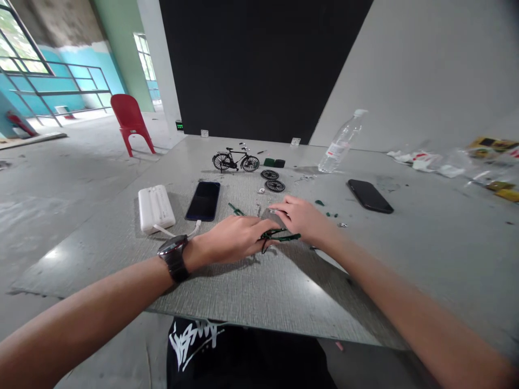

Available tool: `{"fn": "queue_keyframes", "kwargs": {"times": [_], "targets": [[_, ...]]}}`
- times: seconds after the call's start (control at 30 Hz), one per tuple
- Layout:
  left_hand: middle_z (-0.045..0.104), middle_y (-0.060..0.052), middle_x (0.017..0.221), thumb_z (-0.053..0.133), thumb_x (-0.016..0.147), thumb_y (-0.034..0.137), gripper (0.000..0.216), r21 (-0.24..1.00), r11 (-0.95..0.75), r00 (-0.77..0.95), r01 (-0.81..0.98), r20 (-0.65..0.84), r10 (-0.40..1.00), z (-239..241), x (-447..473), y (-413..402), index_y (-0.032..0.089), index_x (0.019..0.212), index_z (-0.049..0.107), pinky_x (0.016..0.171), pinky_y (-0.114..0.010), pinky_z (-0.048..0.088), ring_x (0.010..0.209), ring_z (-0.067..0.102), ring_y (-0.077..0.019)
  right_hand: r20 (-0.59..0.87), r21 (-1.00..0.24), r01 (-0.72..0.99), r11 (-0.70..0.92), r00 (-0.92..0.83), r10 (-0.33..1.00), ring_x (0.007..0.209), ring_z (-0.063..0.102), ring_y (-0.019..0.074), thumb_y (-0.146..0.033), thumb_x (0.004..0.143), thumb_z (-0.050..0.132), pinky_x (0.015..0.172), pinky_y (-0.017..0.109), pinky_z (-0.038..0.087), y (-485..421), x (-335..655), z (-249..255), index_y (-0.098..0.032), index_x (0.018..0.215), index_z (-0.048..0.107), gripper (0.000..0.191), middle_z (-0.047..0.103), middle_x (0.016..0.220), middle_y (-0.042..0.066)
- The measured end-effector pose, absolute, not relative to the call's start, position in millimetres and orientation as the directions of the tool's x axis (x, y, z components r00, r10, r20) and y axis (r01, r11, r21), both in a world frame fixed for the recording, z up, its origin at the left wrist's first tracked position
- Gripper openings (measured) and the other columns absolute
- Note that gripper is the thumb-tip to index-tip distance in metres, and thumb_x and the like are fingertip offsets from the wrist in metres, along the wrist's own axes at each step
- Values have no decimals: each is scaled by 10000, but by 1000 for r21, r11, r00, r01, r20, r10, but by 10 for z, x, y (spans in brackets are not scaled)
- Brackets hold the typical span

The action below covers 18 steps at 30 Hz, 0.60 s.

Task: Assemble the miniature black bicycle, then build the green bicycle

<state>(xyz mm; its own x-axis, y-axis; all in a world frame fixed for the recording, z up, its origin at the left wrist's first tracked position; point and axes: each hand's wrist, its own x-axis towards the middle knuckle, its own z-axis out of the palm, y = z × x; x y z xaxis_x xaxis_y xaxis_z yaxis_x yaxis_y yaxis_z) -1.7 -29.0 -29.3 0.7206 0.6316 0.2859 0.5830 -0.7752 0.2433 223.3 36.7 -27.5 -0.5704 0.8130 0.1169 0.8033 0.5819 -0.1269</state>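
My left hand [233, 237], with a dark watch on the wrist, is closed on a small green model bicycle frame [279, 235] just above the grey table [251, 286]. My right hand [300, 216] meets it from the right, fingers curled and pinched at the same green frame. A loose green rod [235, 209] lies just beyond my left hand. Two small black wheels [272, 180] lie farther back. Behind them stands a finished black model bicycle [235, 160].
A white power bank [155, 208] and a cabled phone [203, 200] lie to the left, another black phone [370, 195] to the right. A clear plastic bottle [340, 143] leans at the back, with wrappers [446, 162] far right. A red chair [130, 120] stands off the table.
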Motion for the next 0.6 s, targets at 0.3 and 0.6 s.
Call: {"fn": "queue_keyframes", "kwargs": {"times": [0.3,0.6], "targets": [[741,-108,1059,424,1074,314,319,249,-775,725,581,274,632,-271,-7,-308,177,1333,548,786,-341,579,912,734,-219,111,-121,795,595,-585,804,759,563,182,-203,1022,429,688,308,398,366,2201,-283,-163,1133,764,355,624,942,108],[742,-96,1037,430,1069,315,325,253,-761,714,598,264,649,-269,8,-325,185,1341,553,794,-336,576,909,731,-215,224,-110,739,664,-633,741,667,518,144,-182,975,476,651,298,404,377,2239,-338,-185,1090,768,314,635,916,95]]}}
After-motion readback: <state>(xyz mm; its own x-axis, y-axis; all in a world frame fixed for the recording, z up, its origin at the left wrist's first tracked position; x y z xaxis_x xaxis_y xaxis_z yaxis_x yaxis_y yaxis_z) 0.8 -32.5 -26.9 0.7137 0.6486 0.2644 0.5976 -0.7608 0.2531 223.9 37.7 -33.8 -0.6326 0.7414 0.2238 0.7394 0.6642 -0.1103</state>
